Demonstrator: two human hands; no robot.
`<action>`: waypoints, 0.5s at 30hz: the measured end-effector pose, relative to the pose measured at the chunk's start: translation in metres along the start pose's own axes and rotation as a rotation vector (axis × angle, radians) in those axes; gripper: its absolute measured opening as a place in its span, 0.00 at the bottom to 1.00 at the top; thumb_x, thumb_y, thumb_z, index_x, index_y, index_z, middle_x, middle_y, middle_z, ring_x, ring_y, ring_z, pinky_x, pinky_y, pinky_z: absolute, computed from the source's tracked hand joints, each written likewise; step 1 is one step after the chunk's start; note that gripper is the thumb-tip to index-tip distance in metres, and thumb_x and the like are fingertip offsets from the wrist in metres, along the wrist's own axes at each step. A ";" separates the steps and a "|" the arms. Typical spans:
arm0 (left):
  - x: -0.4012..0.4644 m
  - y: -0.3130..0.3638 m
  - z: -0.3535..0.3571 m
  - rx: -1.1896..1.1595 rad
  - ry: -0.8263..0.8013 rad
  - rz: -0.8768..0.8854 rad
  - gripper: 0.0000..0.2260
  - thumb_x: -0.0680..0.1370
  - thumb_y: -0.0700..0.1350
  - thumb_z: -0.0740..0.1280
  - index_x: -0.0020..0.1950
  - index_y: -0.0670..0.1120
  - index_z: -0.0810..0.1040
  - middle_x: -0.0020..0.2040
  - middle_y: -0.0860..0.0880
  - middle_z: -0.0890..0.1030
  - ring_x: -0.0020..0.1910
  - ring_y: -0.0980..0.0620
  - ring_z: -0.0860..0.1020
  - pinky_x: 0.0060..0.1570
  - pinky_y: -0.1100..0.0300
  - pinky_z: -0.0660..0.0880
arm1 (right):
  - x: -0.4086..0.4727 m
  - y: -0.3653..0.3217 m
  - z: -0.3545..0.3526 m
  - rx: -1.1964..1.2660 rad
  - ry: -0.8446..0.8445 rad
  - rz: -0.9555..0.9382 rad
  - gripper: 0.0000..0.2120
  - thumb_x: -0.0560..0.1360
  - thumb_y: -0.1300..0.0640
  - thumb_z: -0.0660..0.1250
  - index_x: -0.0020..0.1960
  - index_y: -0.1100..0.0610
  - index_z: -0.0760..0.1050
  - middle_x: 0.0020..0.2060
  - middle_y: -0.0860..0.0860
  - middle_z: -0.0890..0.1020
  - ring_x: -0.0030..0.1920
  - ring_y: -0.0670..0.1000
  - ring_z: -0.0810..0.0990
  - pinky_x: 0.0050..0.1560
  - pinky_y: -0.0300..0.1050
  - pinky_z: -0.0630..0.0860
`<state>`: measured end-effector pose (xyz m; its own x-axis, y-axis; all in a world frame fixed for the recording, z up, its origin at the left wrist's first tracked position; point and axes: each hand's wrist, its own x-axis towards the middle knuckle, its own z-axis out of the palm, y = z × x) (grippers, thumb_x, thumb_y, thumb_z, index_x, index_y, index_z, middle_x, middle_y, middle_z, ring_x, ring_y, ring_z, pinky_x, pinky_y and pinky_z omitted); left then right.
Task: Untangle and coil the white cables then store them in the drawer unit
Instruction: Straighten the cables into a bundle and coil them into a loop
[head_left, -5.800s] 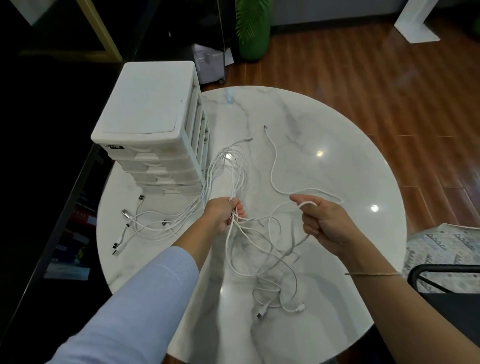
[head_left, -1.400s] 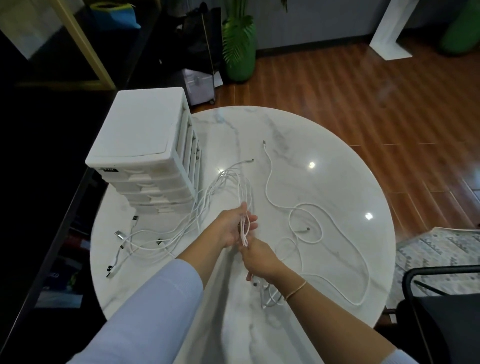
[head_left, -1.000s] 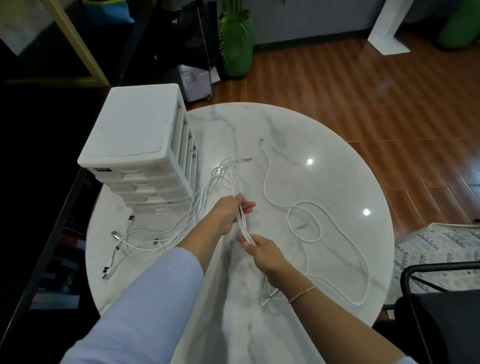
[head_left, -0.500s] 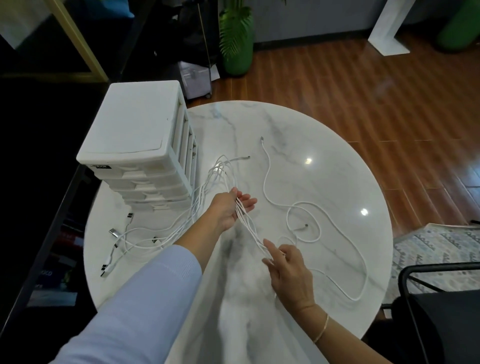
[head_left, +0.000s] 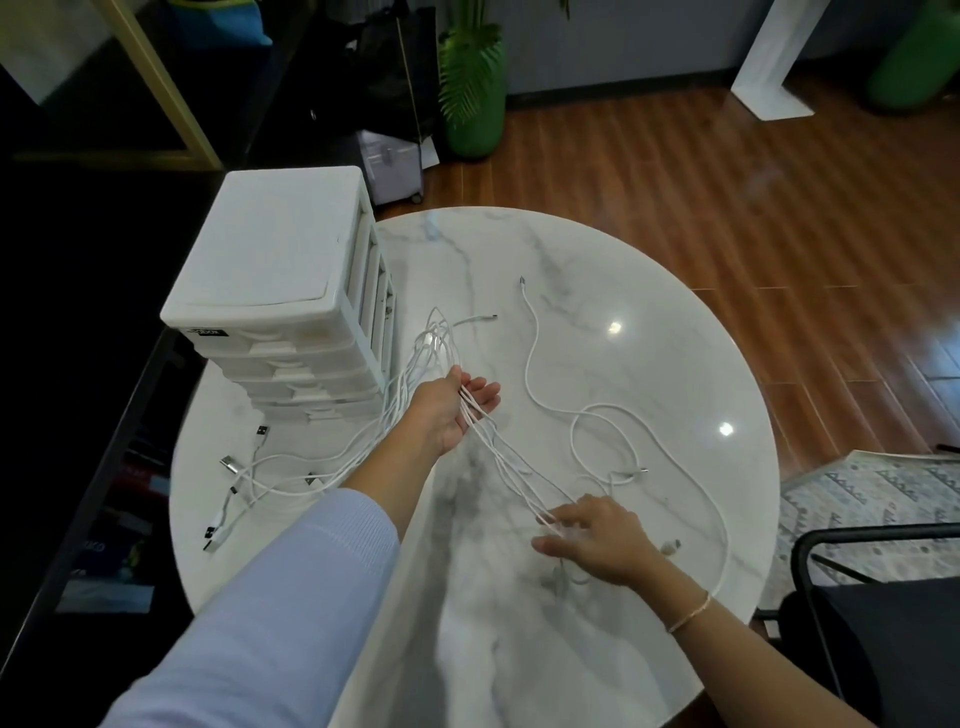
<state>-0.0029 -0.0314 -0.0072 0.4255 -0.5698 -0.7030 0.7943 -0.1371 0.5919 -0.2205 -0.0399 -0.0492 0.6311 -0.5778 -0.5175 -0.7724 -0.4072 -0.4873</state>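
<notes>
Head view: round marble desk. White drawer unit at far left edge of desk, drawers closed. Left hand over desk centre, palm up, fingers loosely spread, bundle of white cables draped across palm. Bundle stretched taut toward near right edge, into right hand; fingers lightly curled over strands, grip uncertain. Plug ends fanned near left edge, below drawer unit. One separate cable looping loose on right half of desk.
</notes>
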 end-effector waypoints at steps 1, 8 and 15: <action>0.000 0.001 0.000 -0.016 0.006 0.001 0.15 0.84 0.44 0.52 0.40 0.39 0.68 0.35 0.44 0.72 0.22 0.52 0.79 0.28 0.57 0.79 | 0.002 0.002 -0.005 0.129 -0.010 0.004 0.25 0.62 0.32 0.65 0.48 0.49 0.83 0.41 0.47 0.79 0.50 0.49 0.77 0.55 0.51 0.72; -0.005 0.005 0.001 -0.076 0.027 -0.002 0.15 0.83 0.43 0.53 0.39 0.40 0.68 0.33 0.45 0.70 0.19 0.56 0.76 0.25 0.60 0.78 | 0.011 -0.011 -0.029 -0.368 -0.049 0.248 0.21 0.70 0.46 0.63 0.63 0.44 0.73 0.65 0.54 0.68 0.68 0.59 0.61 0.65 0.53 0.61; -0.003 0.022 -0.008 -0.054 0.051 0.045 0.16 0.83 0.43 0.54 0.36 0.41 0.67 0.25 0.47 0.69 0.16 0.57 0.72 0.23 0.64 0.77 | 0.009 -0.017 -0.052 0.110 -0.114 0.382 0.33 0.68 0.52 0.73 0.69 0.62 0.67 0.67 0.58 0.68 0.67 0.60 0.67 0.59 0.46 0.68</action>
<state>0.0163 -0.0262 0.0049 0.4822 -0.5319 -0.6961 0.7955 -0.0670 0.6022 -0.2052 -0.0748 -0.0084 0.3090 -0.5879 -0.7476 -0.9445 -0.0974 -0.3138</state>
